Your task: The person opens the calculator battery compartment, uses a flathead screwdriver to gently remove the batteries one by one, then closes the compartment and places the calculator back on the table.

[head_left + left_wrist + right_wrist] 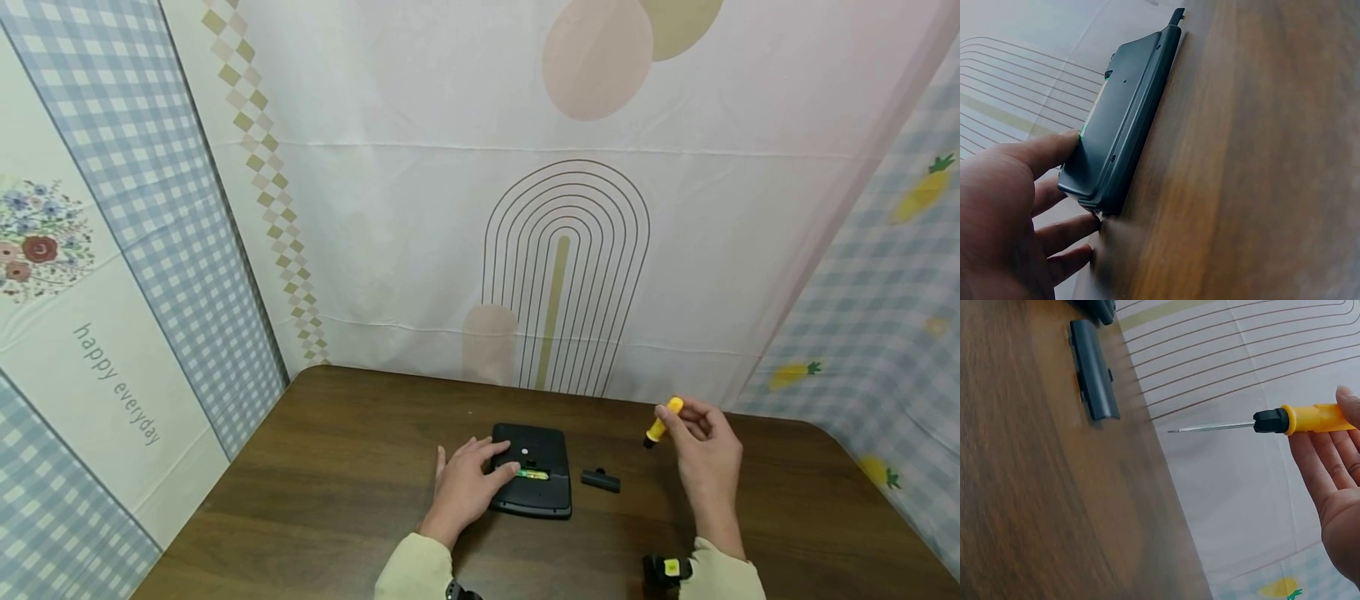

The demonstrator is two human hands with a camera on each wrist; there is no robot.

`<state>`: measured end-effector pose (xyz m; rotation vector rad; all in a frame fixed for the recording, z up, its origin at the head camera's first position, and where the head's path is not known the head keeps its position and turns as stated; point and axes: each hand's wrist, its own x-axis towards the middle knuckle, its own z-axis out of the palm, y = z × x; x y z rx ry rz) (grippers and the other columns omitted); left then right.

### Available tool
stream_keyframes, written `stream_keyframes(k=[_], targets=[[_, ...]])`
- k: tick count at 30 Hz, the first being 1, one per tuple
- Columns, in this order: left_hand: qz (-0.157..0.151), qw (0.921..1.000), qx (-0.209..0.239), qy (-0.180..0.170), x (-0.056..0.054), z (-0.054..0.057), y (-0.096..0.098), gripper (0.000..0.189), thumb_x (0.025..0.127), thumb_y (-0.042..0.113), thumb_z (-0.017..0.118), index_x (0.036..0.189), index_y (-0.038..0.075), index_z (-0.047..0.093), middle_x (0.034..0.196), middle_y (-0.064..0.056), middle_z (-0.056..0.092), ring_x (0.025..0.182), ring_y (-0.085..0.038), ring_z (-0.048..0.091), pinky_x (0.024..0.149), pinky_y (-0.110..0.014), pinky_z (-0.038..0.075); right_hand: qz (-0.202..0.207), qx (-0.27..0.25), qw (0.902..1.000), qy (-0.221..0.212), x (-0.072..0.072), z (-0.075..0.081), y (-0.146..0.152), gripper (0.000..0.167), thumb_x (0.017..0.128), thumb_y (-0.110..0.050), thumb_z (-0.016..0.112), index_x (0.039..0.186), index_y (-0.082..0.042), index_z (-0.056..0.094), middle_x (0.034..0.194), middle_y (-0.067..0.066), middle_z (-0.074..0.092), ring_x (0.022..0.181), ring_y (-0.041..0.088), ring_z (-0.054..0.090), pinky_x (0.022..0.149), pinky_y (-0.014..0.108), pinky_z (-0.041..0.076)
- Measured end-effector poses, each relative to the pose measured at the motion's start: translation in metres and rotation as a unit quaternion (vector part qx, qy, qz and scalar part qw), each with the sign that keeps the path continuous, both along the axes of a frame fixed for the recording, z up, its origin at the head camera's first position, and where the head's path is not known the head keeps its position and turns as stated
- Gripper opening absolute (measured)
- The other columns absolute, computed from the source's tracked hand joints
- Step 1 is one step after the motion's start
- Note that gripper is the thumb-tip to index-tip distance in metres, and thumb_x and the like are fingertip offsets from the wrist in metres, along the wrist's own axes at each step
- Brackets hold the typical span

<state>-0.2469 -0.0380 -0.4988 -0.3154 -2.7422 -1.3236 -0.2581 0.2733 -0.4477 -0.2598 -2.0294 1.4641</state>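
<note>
A black calculator-like device [534, 497] lies back side up on the table, its battery slot uncovered and a green-yellow battery [534, 474] showing in it. My left hand [467, 483] rests on the device's left side, the thumb [1054, 150] at the battery's end and the other fingers spread along the edge. Raised over the table on the right, my right hand [707, 454] holds a yellow-handled screwdriver [1313, 419] between thumb and fingers. Its thin metal shaft points away from the palm. Between the device and my right hand lies the loose black battery cover [1094, 372].
The brown wooden table [337, 467] ends at a patterned cloth backdrop [390, 250]. Checked cloth hangs on both sides. A black wrist-worn camera [666, 571] sits by the right sleeve.
</note>
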Motion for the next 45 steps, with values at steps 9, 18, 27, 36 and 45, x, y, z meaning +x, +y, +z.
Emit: stream_keyframes(k=[9, 18, 27, 36, 45], targets=[[0.003, 1.0000, 0.000, 0.001, 0.000, -0.001, 0.000, 0.048, 0.099, 0.043, 0.073, 0.138, 0.014, 0.073, 0.148, -0.017, 0.062, 0.147, -0.041, 0.046, 0.120, -0.077, 0.002, 0.054, -0.040, 0.9978, 0.002, 0.002, 0.011, -0.017, 0.041, 0.096, -0.020, 0.082, 0.128, 0.001, 0.065, 0.105, -0.001, 0.066, 0.090, -0.001, 0.070, 0.076, 0.016, 0.058], [0.006, 1.0000, 0.001, 0.003, 0.000, -0.001, 0.001, 0.048, 0.099, 0.043, 0.073, 0.138, 0.014, 0.073, 0.148, -0.017, 0.062, 0.147, -0.041, 0.046, 0.120, -0.077, 0.002, 0.083, -0.037, 0.9959, 0.001, 0.004, 0.017, -0.028, 0.041, 0.096, -0.020, 0.082, 0.127, 0.001, 0.065, 0.105, 0.002, 0.066, 0.090, 0.001, 0.071, 0.076, 0.018, 0.060], [0.009, 0.9999, 0.004, 0.004, -0.001, -0.003, 0.001, 0.049, 0.099, 0.044, 0.073, 0.138, 0.015, 0.073, 0.148, -0.016, 0.062, 0.147, -0.040, 0.046, 0.121, -0.076, 0.002, 0.106, -0.039, 0.9935, 0.007, 0.004, 0.018, -0.036, 0.041, 0.096, -0.016, 0.081, 0.128, 0.001, 0.063, 0.106, 0.006, 0.066, 0.089, 0.004, 0.073, 0.075, 0.021, 0.061], [0.013, 0.9999, 0.009, 0.006, -0.001, -0.004, 0.001, 0.049, 0.099, 0.044, 0.073, 0.138, 0.015, 0.073, 0.147, -0.016, 0.063, 0.147, -0.040, 0.047, 0.121, -0.076, 0.002, 0.155, -0.023, 0.9876, 0.001, 0.004, 0.020, -0.049, 0.042, 0.096, -0.020, 0.083, 0.125, 0.002, 0.062, 0.111, 0.012, 0.070, 0.090, 0.008, 0.074, 0.077, 0.023, 0.062], [0.018, 0.9997, 0.011, 0.015, -0.001, -0.006, 0.002, 0.048, 0.099, 0.044, 0.074, 0.137, 0.015, 0.073, 0.146, -0.016, 0.064, 0.146, -0.040, 0.048, 0.120, -0.076, 0.003, 0.201, 0.019, 0.9794, 0.000, 0.003, 0.015, -0.061, 0.035, 0.097, -0.018, 0.081, 0.120, 0.002, 0.063, 0.113, 0.019, 0.071, 0.091, 0.009, 0.073, 0.077, 0.022, 0.061]])
